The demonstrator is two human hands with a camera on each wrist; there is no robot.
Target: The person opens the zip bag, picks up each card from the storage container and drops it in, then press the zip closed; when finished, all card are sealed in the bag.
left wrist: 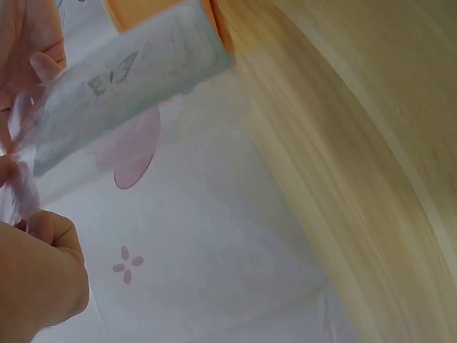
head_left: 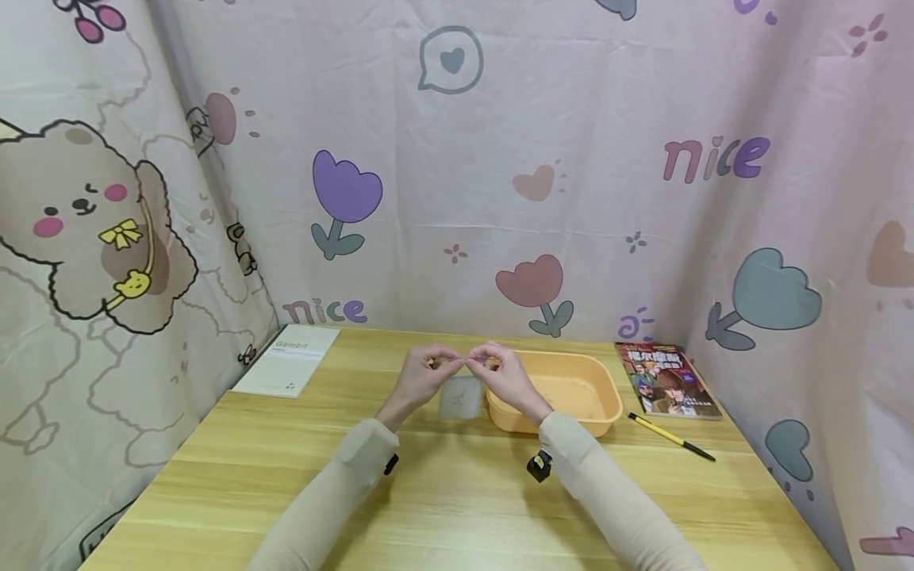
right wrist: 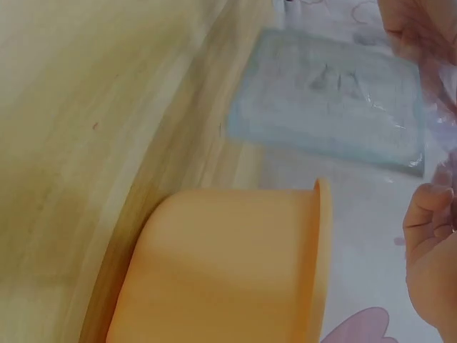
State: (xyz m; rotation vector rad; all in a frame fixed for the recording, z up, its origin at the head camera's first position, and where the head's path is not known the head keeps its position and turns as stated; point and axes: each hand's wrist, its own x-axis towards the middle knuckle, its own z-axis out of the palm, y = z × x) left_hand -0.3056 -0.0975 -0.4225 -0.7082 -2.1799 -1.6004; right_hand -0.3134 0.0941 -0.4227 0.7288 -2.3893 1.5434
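Observation:
Both hands are raised close together above the table, near the middle of the head view. Between them hangs a clear plastic bag (left wrist: 26,187) with a flat, pale square piece (head_left: 461,400) inside. A small grey butterfly picture (left wrist: 113,76) shows on that piece. My left hand (head_left: 424,376) pinches the gathered top of the bag between thumb and fingertips. Right beside it, my right hand (head_left: 508,377) pinches the same bunched film. In the right wrist view the square piece (right wrist: 328,103) hangs tilted, with a bluish border.
An orange plastic basin (head_left: 612,400) stands just behind and right of the right hand. Farther right lie a colourful book (head_left: 671,385) and a yellow and black pen (head_left: 667,434). A white booklet (head_left: 286,361) lies at the back left, and printed curtains (head_left: 457,174) surround the table.

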